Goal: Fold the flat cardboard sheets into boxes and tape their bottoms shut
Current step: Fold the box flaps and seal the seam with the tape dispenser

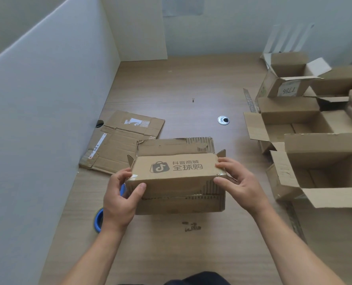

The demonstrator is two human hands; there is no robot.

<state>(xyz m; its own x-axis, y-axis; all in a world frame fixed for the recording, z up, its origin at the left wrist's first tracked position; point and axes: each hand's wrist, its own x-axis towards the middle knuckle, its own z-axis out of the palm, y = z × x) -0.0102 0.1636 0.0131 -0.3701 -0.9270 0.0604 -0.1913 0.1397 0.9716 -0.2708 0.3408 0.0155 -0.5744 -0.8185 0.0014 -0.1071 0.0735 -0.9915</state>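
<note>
Standing along the left edge, a white partition [47,120], upright on a wooden table [171,83]. Lying flat at its foot, a few unfolded cardboard sheets [119,140], overlapping, with torn tape and a white label strip showing on top. Nearer, half hidden behind the left wrist, a blue tape roll [98,220] resting on the table.

Gripping the left end of a box [177,177], the left hand [120,200]: thumb pressed onto the near face, fingers curled round the end. Sits mid-table right in front of the person, this box, between the two hands, just right of the flat sheets and touching their near corner. Shows a printed shopping-bag logo and Chinese characters on its upper face, clear tape at the left corner, and torn, ribbed card along the near side. Behind it, one long flap and two small corner flaps sticking up.

Just below the box, a few dark scraps [191,226] on the table. Farther back, set into the tabletop, a metal ring [223,120] with a dark hole.

Clasping the right end of the same box, the right hand [239,186]: thumb on the near face, fingertips bent over the top edge.

Crowding the right side of the table, well apart from the held box, a cluster of open boxes [307,128], mouths up, flaps spread, one with "T786" written on a flap. High on the back wall, a paper sheet [183,5], cut off by the top edge.
</note>
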